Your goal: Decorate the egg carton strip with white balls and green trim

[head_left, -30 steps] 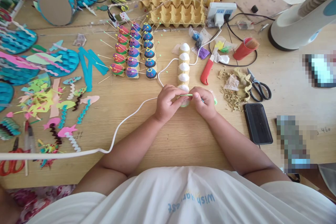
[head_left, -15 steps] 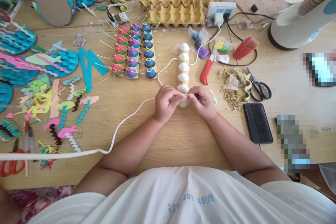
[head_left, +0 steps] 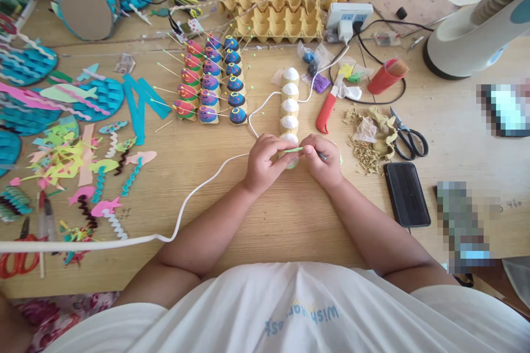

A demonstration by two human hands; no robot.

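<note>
Between the fingertips of both hands runs a thin light-green clay strand (head_left: 293, 149). My left hand (head_left: 263, 162) pinches its left end, and my right hand (head_left: 323, 164) pinches the right end between thumb and forefinger. A slim blue tool (head_left: 322, 156) pokes out among my right fingers; most of it is hidden. Just beyond the hands stands a strip of egg-carton cups (head_left: 290, 106) topped with white clay, its near end partly covered by my fingers. Something pale green and clear (head_left: 292, 162) shows beneath the hands.
Painted egg-carton strips (head_left: 210, 83) with thin sticks stand left of centre. A red-handled knife (head_left: 327, 112), black-handled scissors (head_left: 409, 138), clay packets (head_left: 321, 83) and a phone (head_left: 408, 194) lie right. A white cable (head_left: 188, 198) crosses the left side. Paper fish cutouts (head_left: 107, 207) lie left.
Both hands have shifted slightly right. The right thumb has moved a little away from the left fingers, and more of the green strand shows between them.
</note>
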